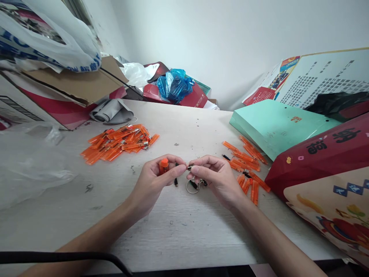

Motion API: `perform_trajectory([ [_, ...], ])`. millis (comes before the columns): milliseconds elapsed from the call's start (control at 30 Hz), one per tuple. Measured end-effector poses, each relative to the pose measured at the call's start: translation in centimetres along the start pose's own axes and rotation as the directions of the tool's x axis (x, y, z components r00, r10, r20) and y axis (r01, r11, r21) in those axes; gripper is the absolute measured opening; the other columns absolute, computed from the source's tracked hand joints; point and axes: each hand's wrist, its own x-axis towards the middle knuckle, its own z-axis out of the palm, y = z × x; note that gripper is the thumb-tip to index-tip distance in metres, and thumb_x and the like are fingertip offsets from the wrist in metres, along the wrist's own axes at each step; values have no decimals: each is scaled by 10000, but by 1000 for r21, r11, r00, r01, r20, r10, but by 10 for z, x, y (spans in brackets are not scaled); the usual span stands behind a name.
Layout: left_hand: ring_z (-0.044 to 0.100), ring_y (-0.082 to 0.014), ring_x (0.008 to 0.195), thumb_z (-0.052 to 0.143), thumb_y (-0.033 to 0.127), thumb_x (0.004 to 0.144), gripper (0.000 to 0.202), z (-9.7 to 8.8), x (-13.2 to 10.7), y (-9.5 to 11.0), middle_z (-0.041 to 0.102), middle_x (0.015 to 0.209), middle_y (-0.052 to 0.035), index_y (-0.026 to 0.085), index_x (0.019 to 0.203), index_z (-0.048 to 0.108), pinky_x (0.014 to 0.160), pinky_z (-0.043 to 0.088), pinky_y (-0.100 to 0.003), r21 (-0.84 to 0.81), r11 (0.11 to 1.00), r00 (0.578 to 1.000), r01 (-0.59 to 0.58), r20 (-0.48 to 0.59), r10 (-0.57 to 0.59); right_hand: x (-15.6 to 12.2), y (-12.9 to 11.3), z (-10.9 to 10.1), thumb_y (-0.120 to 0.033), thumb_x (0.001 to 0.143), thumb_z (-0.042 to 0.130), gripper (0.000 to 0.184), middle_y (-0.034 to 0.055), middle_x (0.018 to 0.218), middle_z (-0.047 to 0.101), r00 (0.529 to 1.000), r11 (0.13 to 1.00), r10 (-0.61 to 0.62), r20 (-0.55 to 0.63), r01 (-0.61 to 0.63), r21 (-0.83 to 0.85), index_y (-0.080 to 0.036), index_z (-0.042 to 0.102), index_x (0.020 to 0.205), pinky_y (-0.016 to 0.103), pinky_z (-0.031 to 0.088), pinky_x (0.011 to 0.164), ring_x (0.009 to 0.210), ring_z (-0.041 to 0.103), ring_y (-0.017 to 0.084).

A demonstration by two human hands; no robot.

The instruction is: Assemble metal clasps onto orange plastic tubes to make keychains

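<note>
My left hand [161, 173] is closed around an orange lighter [164, 164], with one end of it showing above the palm. Its thumb and forefinger meet close to the fingertips of my right hand [211, 173]. Between the thumb and fingers of the right hand is a small dark piece with a shiny metal part [190, 167], too small to name. Below the hands, a thin pale cord loop [188, 190] lies on the table with small black parts [193, 185]. A short black piece with a metal tip [176, 182] is just under my left fingers.
A pile of orange lighters [115, 144] lies at left, and a looser group [245, 159] at right. A mint-green bag [279, 123] and a red bag [317, 165] border the right side. Clear plastic [31, 165] and cardboard boxes [80, 82] stand left. A black cable [72, 257] crosses the near left.
</note>
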Motion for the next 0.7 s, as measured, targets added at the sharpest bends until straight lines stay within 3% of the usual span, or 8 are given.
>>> perform_trajectory([
  [100,409,-88,586,815,359,825,187,0,0,-1,395,618,53,201,917,775,569,381,-220,1,1000,1000,-26,-9,26,-1,-1,0,-310,780,877,197,39,810,788,1000,1000,-18,21,18,-13,-192,786,909,239,499,639,718,690,127],
  [267,450,-97,584,842,318,804,167,-1,-3,-2,446,583,47,240,950,826,584,414,-236,54,994,995,-100,-15,101,-4,-5,1,-275,766,890,174,19,830,791,998,999,-41,42,41,1,-210,802,901,247,546,677,712,702,119],
  [433,574,-123,643,844,261,804,105,0,-8,1,667,670,0,287,906,851,588,461,-241,112,971,976,-213,-28,217,-10,-9,4,-273,780,876,154,33,899,798,991,990,-116,62,121,-79,-228,812,913,277,586,685,746,725,143],
  [567,533,-99,568,825,194,813,161,1,-13,3,664,618,21,314,917,855,554,453,-229,145,943,951,-299,-37,307,-15,-11,8,-262,804,857,133,41,940,798,976,961,-213,48,218,-168,-238,813,926,298,615,691,792,740,167],
  [700,515,-83,546,807,132,809,241,2,-15,4,678,619,30,336,928,856,519,405,-215,164,922,931,-350,-43,361,-20,-10,11,-227,827,836,136,44,1002,797,958,933,-280,54,285,-219,-251,812,959,356,650,791,861,751,190],
])
